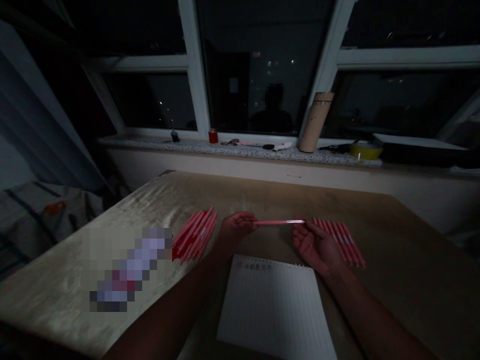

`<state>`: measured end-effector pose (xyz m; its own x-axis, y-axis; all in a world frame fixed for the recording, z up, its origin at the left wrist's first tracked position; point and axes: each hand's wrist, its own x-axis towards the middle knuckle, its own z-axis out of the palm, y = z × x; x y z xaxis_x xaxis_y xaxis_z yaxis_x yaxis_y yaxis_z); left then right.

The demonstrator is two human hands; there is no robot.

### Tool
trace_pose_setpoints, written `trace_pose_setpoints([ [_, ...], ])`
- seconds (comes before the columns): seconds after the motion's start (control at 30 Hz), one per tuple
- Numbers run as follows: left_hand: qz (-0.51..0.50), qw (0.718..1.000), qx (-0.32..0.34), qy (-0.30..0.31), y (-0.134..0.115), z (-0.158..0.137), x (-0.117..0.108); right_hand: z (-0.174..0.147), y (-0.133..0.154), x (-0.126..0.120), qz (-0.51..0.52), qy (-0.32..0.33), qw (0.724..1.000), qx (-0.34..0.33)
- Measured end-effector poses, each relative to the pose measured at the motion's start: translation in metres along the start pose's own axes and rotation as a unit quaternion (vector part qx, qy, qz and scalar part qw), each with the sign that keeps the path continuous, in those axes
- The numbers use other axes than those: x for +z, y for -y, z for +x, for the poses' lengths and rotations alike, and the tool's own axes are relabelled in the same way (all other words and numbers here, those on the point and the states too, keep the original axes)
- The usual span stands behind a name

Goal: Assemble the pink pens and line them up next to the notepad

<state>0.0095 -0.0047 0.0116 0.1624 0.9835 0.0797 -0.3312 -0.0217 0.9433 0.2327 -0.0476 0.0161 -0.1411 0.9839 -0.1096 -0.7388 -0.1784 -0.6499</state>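
A slim pink pen [275, 222] with a shiny silvery section is held level above the table between my two hands. Its left end is pinched in the fingers of my left hand [238, 227]. At the other end, the thumb and fingertips of my right hand [318, 246] close on the tip, palm turned up. Beside my left hand lies a loose pile of pink pens [202, 237], with something red among them. Just right of my right hand, several more pink pens [343, 241] form a neat slanted row. Below both hands is a spiral notebook [275, 305] with lined paper and a line of handwriting.
A blurred-out long object [133, 267] lies on the table's [262, 192] left side. Along the windowsill [195, 146] stand a small red jar [213, 136], a tall tan flask [317, 122] and a yellow tape roll [366, 151]. A grey-blue curtain [41, 115] hangs at left.
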Motion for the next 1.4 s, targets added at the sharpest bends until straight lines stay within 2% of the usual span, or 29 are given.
trace_pose_setpoints([
  [0.53,0.004,1.0,0.009,0.022,0.0019,-0.0012,0.0,0.0004,0.0005,0.0031,0.055,-0.029,0.998,0.008],
  [0.7,0.005,1.0,0.011,0.019,0.0034,-0.0002,-0.0016,0.0011,-0.0009,0.0017,0.042,-0.037,0.998,-0.002],
  [1.03,0.008,1.0,0.016,0.017,0.0011,-0.0014,0.0005,0.0001,0.0017,0.0018,0.042,-0.021,0.999,0.012],
  [1.27,0.053,0.998,-0.024,0.004,0.0003,-0.0026,0.0028,0.0022,-0.0014,-0.0011,0.052,-0.029,0.998,0.009],
  [1.4,0.051,0.998,-0.017,0.015,0.0033,-0.0021,0.0019,0.0022,-0.0018,0.0002,0.054,-0.037,0.998,0.005],
])
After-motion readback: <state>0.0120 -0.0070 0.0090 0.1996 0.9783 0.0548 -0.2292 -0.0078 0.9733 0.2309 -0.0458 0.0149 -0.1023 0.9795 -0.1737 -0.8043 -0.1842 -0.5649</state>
